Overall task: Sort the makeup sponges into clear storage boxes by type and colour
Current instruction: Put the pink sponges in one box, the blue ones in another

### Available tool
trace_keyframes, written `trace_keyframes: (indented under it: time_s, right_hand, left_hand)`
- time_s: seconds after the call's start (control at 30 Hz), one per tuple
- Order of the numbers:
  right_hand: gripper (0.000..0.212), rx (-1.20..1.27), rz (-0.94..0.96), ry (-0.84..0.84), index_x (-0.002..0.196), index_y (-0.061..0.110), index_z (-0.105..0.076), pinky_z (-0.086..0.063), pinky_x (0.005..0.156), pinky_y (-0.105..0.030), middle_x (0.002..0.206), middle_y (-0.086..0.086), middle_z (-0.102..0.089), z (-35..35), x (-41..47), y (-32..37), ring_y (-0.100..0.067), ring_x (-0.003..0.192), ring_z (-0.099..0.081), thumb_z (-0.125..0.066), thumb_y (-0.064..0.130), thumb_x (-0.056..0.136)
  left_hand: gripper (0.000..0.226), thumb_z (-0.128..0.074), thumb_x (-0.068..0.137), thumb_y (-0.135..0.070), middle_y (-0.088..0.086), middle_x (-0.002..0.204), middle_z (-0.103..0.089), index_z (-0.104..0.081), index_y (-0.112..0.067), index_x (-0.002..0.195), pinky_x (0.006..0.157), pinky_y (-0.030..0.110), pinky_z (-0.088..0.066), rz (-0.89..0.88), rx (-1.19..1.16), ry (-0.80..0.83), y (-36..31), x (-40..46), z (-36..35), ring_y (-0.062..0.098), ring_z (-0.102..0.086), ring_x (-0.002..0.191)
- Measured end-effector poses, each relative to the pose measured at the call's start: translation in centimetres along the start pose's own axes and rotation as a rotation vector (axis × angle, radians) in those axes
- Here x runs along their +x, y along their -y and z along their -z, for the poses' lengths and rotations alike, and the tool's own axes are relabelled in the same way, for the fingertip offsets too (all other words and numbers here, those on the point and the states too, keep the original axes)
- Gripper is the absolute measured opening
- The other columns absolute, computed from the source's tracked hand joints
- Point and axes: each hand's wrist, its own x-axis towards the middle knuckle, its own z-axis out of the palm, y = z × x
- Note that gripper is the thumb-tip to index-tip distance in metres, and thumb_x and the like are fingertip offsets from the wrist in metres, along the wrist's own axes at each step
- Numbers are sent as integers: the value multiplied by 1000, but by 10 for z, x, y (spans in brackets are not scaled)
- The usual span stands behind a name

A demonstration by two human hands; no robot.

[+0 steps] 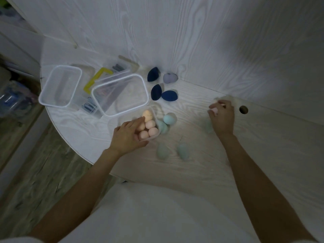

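A small clear box (154,113) near the table's middle holds several peach sponges (150,124). My left hand (128,137) rests on that box, fingers curled around its near side. Mint-green sponges lie beside it (168,119) and on the table nearer me (162,150), (183,151). Three navy sponges (156,92) and a lilac one (169,78) sit farther back. My right hand (222,118) is closed on a pale pink sponge (214,112), with a pale green sponge (209,127) just under its palm.
Two larger clear boxes stand at the left: one (60,85) near the rounded table edge, one (121,95) beside the navy sponges. A yellow handle (95,78) and a clear case lie behind them. A round hole (243,109) is in the table right of my hand.
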Motion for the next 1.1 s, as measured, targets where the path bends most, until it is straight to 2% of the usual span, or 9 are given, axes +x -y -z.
trace_keyframes:
  time_s: [0.07, 0.13, 0.27, 0.4, 0.57, 0.73, 0.87, 0.97, 1.1]
  right_hand:
    - [9, 124, 45, 0, 90, 6, -64, -37, 77, -18, 113, -11, -53, -1, -21, 28, -18, 96, -50, -66, 7, 81]
    - [17, 208, 69, 55, 95, 7, -58, -42, 69, -21, 108, -8, -52, -7, -40, 58, -14, 86, -51, -64, 2, 80]
    - [50, 394, 5, 284, 125, 15, -47, -49, 79, -26, 116, -4, -42, -27, -58, 114, -13, 97, -48, -59, 0, 79]
    - [32, 439, 143, 309, 103, 13, -57, -48, 78, -29, 106, -1, -51, -44, -55, 150, -13, 93, -52, -66, 6, 73]
    - [29, 239, 465, 324, 99, 13, -56, -49, 68, -35, 102, -2, -56, -68, -48, 180, -18, 87, -55, -68, 6, 74]
    - [29, -177, 933, 421, 88, 8, -60, -47, 52, -35, 85, -8, -56, -89, -43, 186, -23, 70, -53, -72, -1, 63]
    - [25, -309, 1001, 442, 80, 9, -64, -45, 60, -30, 75, -5, -60, -93, -43, 181, -22, 69, -56, -78, 8, 59]
    - [26, -446, 964, 369, 84, 7, -64, -44, 67, -31, 74, -6, -62, -90, -39, 185, -24, 73, -56, -74, 11, 61]
    - [12, -695, 1005, 416, 63, 16, -64, -41, 68, -28, 61, 2, -56, -90, -37, 193, -19, 72, -54, -75, 19, 63]
  left_hand:
    - [91, -77, 66, -48, -6, 145, -40, -30, -33, 143, 98, 45, -34, -12, -4, -1, 0, -2, 1, 22, -40, 128]
    - [93, -78, 65, -48, -6, 146, -38, -30, -32, 143, 98, 46, -33, -21, -10, 2, 0, -4, 2, 22, -39, 129]
    - [98, -76, 60, -58, -4, 146, -38, -31, -32, 143, 99, 47, -37, -55, -14, -7, 10, -8, 2, 23, -39, 128]
    - [91, -55, 55, -74, -4, 133, -47, -43, -27, 132, 98, 39, -39, -70, -4, -31, 21, -11, 1, 20, -44, 120]
    - [77, -53, 64, -67, 2, 123, -58, -54, -20, 125, 90, 42, -45, -149, -1, -141, 29, -20, -4, 26, -51, 111]
    - [59, -77, 66, -46, 2, 113, -65, -61, -16, 115, 84, 39, -47, -182, -24, -216, 29, -22, -8, 26, -59, 104]
    - [57, -80, 62, -44, 1, 106, -68, -64, -16, 109, 81, 35, -47, -178, -30, -210, 28, -23, -7, 24, -62, 97]
    - [65, -79, 61, -48, 0, 109, -68, -63, -18, 117, 82, 34, -47, -183, -30, -185, 30, -22, -5, 23, -62, 97]
    - [68, -79, 60, -51, -1, 111, -67, -63, -19, 119, 79, 37, -48, -192, 1, -174, 30, -22, -2, 25, -60, 98]
